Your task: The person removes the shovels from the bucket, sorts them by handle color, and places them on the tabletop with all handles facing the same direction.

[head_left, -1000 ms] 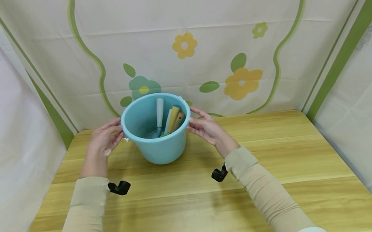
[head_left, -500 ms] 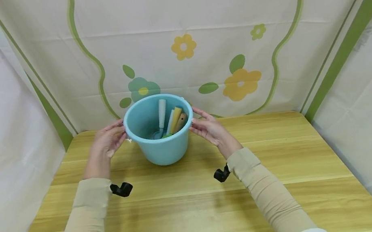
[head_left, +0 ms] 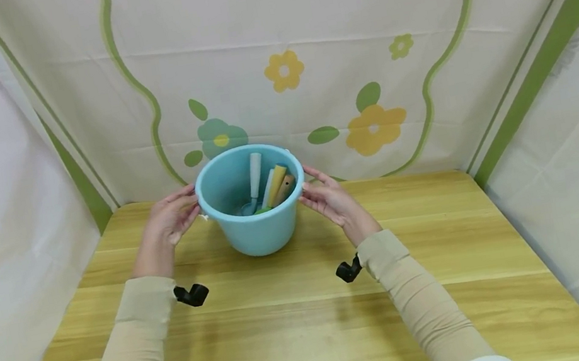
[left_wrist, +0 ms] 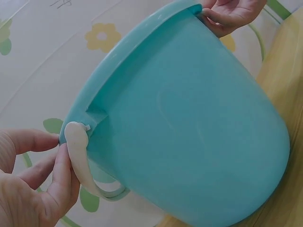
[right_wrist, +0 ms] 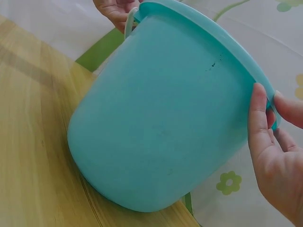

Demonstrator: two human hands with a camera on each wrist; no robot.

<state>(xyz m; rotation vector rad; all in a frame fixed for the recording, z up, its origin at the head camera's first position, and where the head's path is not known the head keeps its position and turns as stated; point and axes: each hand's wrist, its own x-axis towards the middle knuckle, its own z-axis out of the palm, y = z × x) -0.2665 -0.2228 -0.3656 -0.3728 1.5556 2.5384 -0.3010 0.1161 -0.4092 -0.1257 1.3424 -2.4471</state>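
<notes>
Now holding light-blue round plastic bucket by two opposite sides of rim, near far edge of wood-grain surface, closer to far left corner than far right. Have fingers of left hand and right hand narrow, pinching rim. Cannot tell if base touches surface. For doing this well: better use equal force L & R and hold rim level, so as not to shake white straight-handled tool, flat yellow bar-shaped piece & brown piece w/ small hole. In head view, can see these inside; in wrist views, only outer wall. From left wrist, can notice white curved plastic handle at left fingers; from right wrist, dark specks under rim.
</notes>
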